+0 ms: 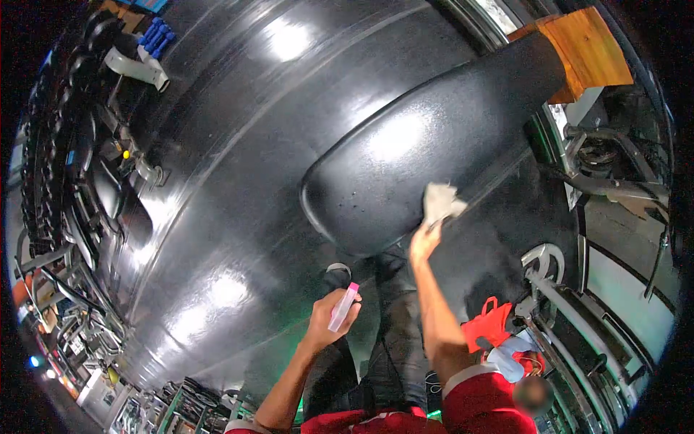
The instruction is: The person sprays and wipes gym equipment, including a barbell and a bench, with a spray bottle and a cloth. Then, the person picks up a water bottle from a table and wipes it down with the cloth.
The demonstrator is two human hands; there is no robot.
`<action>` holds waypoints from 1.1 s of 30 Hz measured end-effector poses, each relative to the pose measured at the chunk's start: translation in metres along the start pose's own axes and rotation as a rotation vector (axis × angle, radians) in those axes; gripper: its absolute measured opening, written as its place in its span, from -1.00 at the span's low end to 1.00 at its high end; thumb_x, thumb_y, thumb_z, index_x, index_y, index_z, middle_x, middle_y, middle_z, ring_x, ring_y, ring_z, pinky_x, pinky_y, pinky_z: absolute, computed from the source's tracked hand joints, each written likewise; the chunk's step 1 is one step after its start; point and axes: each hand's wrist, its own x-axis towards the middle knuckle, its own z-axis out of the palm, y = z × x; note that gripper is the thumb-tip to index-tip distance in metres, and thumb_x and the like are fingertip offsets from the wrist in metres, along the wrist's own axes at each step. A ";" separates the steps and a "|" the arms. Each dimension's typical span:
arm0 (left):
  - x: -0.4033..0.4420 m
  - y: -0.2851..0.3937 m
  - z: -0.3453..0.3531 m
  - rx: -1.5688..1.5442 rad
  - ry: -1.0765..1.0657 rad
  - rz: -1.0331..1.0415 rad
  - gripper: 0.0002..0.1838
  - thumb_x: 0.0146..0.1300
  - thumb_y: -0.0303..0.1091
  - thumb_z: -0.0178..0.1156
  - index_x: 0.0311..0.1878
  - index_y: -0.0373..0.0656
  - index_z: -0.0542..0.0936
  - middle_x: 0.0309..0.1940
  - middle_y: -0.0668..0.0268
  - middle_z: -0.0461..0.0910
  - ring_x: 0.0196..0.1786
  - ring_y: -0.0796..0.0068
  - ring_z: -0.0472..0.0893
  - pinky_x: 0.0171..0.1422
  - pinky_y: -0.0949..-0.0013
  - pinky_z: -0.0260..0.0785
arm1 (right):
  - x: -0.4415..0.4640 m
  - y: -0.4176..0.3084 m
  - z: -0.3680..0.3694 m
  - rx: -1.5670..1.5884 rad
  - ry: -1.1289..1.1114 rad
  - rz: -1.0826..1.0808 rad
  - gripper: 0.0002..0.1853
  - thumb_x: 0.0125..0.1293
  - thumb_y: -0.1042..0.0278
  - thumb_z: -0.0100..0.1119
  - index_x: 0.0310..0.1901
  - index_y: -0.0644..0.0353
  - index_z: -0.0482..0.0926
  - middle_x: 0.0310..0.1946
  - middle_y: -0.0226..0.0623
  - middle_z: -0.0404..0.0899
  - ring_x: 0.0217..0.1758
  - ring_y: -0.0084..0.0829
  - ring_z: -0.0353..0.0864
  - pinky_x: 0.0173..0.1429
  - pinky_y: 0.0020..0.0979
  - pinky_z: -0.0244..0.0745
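Note:
My left hand is closed round a small translucent pinkish spray bottle with a bright pink top, held low in front of me. My right hand grips a pale, crumpled cloth at the near right edge of a long black padded bench. Whether the cloth presses on the pad or hangs just beside it, I cannot tell. Small droplets dot the pad's near left part. Light glares off the middle of its surface.
A wooden block stands at the bench's far end. Metal frames and a red bag are at the right. Dark gym equipment lines the left side, with blue dumbbells farther back. The black floor looks shiny.

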 end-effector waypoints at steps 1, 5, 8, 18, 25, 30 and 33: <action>-0.005 -0.001 -0.006 0.002 0.001 0.001 -0.84 0.13 -0.49 0.26 -0.20 -0.22 0.56 -0.35 0.18 0.59 -0.35 0.24 0.62 -0.23 0.35 0.44 | -0.039 -0.022 -0.005 0.097 -0.036 0.017 -0.52 0.31 0.39 0.00 0.21 0.48 0.32 0.14 0.25 0.40 0.24 0.03 0.40 0.28 -0.19 0.25; -0.022 -0.008 -0.026 0.051 0.003 -0.054 -0.84 0.13 -0.49 0.25 -0.21 -0.23 0.56 -0.35 0.16 0.60 -0.34 0.23 0.63 -0.23 0.36 0.44 | -0.163 -0.024 0.022 -0.038 -0.075 0.177 -0.55 0.25 0.43 0.05 0.13 0.53 0.38 -0.02 0.25 0.52 0.09 0.10 0.51 0.20 -0.14 0.32; -0.036 -0.023 -0.038 0.054 0.061 -0.017 -0.87 0.16 -0.43 0.24 -0.21 -0.19 0.58 -0.42 0.22 0.56 -0.43 0.35 0.55 -0.31 0.39 0.39 | -0.232 -0.029 0.056 0.253 -0.260 0.290 -0.68 0.35 0.22 0.11 -0.14 0.38 0.54 -0.35 -0.14 0.62 -0.29 -0.34 0.57 -0.13 -0.31 0.46; -0.060 -0.006 -0.066 0.013 0.109 -0.134 -0.84 0.12 -0.47 0.27 -0.21 -0.19 0.59 -0.45 0.22 0.57 -0.49 0.37 0.56 -0.36 0.38 0.39 | -0.057 -0.211 0.037 0.392 -0.455 -0.117 -0.58 0.29 0.35 0.11 0.11 0.43 0.37 -0.02 -0.02 0.51 0.05 -0.26 0.48 0.16 -0.25 0.35; -0.066 -0.018 -0.049 -0.078 0.223 -0.099 -0.83 0.12 -0.47 0.28 -0.20 -0.18 0.58 -0.48 0.28 0.55 -0.53 0.50 0.51 -0.40 0.43 0.34 | 0.093 -0.183 0.093 -0.412 -0.368 -0.611 -0.51 0.22 0.51 -0.02 0.21 0.41 0.31 0.18 0.15 0.36 0.24 0.11 0.32 0.34 -0.09 0.21; -0.068 -0.016 -0.042 -0.213 0.260 -0.182 -0.83 0.12 -0.48 0.27 -0.19 -0.20 0.58 -0.46 0.27 0.56 -0.51 0.47 0.52 -0.37 0.41 0.36 | -0.037 -0.169 0.127 -0.300 -0.593 -0.920 -0.57 0.24 0.40 -0.04 0.16 0.29 0.39 0.28 0.05 0.26 0.35 0.14 0.20 0.39 -0.06 0.20; -0.066 -0.007 -0.042 -0.145 0.332 -0.119 -0.84 0.13 -0.48 0.27 -0.20 -0.20 0.58 -0.45 0.27 0.56 -0.49 0.50 0.52 -0.35 0.43 0.35 | -0.087 -0.173 0.108 -0.492 -0.671 -1.130 -0.63 0.25 0.43 -0.06 0.11 0.18 0.47 0.29 -0.11 0.30 0.38 0.18 0.15 0.40 -0.04 0.20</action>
